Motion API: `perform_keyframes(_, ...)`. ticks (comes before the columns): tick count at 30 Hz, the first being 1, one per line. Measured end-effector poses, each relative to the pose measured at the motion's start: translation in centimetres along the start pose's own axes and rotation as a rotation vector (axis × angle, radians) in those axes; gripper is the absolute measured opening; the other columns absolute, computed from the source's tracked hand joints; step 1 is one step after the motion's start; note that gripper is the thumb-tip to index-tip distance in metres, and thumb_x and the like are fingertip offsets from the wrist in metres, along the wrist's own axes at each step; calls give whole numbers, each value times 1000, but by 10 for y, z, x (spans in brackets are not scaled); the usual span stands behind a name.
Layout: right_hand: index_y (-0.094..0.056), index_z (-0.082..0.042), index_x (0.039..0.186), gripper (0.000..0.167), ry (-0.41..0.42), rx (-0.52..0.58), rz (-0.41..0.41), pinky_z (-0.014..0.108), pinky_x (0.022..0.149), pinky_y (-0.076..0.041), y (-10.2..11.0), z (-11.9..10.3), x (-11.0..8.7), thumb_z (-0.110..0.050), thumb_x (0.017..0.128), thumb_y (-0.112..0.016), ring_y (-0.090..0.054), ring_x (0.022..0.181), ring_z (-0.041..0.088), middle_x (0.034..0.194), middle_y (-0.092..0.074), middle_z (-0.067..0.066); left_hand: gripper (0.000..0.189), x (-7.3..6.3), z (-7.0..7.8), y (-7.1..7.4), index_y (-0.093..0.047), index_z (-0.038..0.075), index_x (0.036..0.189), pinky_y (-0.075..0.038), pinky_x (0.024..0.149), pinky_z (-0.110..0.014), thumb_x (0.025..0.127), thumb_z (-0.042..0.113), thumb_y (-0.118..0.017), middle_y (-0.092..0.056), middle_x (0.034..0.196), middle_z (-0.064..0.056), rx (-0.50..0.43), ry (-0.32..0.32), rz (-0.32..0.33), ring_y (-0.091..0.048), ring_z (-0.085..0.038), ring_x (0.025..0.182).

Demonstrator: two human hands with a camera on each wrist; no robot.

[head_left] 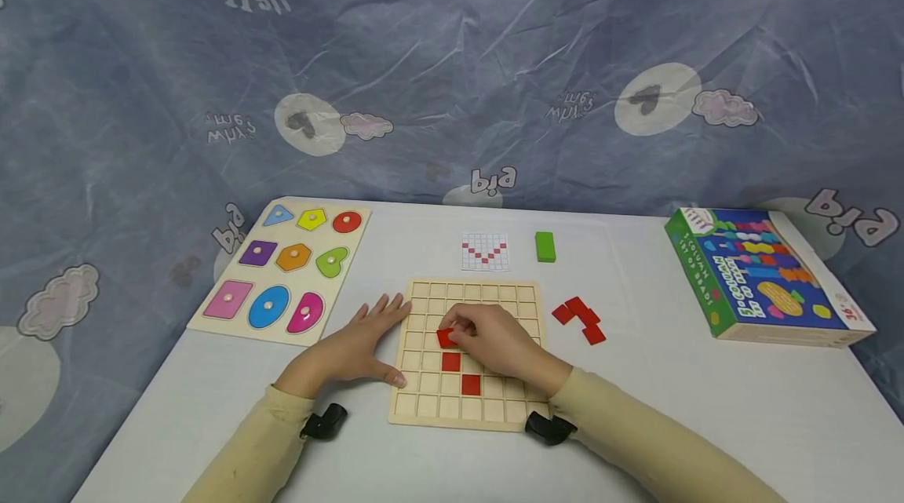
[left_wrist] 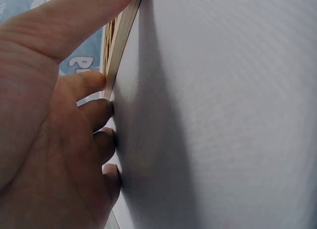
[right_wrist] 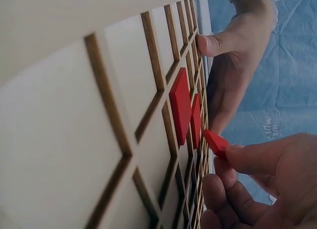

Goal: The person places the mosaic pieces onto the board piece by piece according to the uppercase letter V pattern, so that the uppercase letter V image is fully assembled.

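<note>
A wooden grid board (head_left: 424, 406) lies on the table with two red square tiles (head_left: 471, 384) set in its cells, one diagonally above the other. My right hand (head_left: 494, 337) pinches a third red tile (right_wrist: 215, 143) between thumb and fingertips. That tile is tilted, one corner at the board, up and left of the two set tiles. At the board's left edge, my left hand (head_left: 360, 346) touches the rim with thumb and fingertips, its fingers spread. The left wrist view shows the thumb on the board's side (left_wrist: 119, 45) and the fingertips by the tabletop.
Loose red tiles (head_left: 575, 313) lie right of the board. Behind it are a pattern card (head_left: 485, 252) with a red V and a green block (head_left: 545, 246). A shape puzzle (head_left: 282, 275) stands at left, a bead-set box (head_left: 770, 275) at right.
</note>
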State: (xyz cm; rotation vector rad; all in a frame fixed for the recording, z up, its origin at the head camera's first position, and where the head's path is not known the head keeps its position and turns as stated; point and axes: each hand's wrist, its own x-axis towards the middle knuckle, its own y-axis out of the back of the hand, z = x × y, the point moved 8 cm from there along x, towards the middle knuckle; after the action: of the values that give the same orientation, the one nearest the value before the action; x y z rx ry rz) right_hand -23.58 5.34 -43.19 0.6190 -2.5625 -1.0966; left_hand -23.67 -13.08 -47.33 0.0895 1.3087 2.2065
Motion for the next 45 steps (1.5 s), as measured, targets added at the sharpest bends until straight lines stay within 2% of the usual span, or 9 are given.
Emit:
perform_keyframes(7,-73,-20,98,13,3,-38,-11,24,64,-46,-7,-4,6,-10,95,-68,-51,66,5,71,-56,-13,118,0,-1,0,-29,16,162,-4,126,-52,68,49,-91,-16,170,-6,-2,-8,1,-4,-30,157)
perform_keyframes(15,-74,-23,93,10,5,-54,-20,28,68,-46,-13,-6,12,-13,92,-73,-51,78,9,75,-58,-14,119,0,-1,0,-29,16,162,-3,126,-51,67,49,-92,-16,170,-6,-1,0,-3,-4,-30,157)
perform_keyframes(24,-73,-20,91,11,43,-64,-18,28,71,-45,-16,-13,17,-10,89,-77,-51,81,11,79,-60,-12,119,0,-1,1,-29,16,162,-4,126,-51,66,50,-92,-16,170,-6,3,2,0,-4,-30,157)
perform_keyframes(31,-74,-18,94,10,41,-85,-37,30,76,-47,-18,-14,17,-11,88,-78,-53,86,13,89,-65,-9,119,-1,-1,1,-29,15,162,-3,126,-52,67,49,-92,-16,170,-7,-7,-4,-6,-4,-31,157)
perform_keyframes(38,-77,-18,99,12,59,-97,-48,31,79,-49,-19,-13,18,-12,88,-79,-54,89,12,93,-68,-8,120,-1,0,1,-28,14,162,-3,126,-52,67,49,-92,-16,170,-8,-7,-15,-6,-4,-31,157)
perform_keyframes(45,-81,-17,102,13,43,-96,-66,32,81,-50,-19,-12,17,-13,89,-79,-57,93,14,98,-69,-7,119,-1,0,0,-28,14,162,-3,126,-53,67,50,-91,-16,170,-8,-9,-16,-6,-4,-31,157)
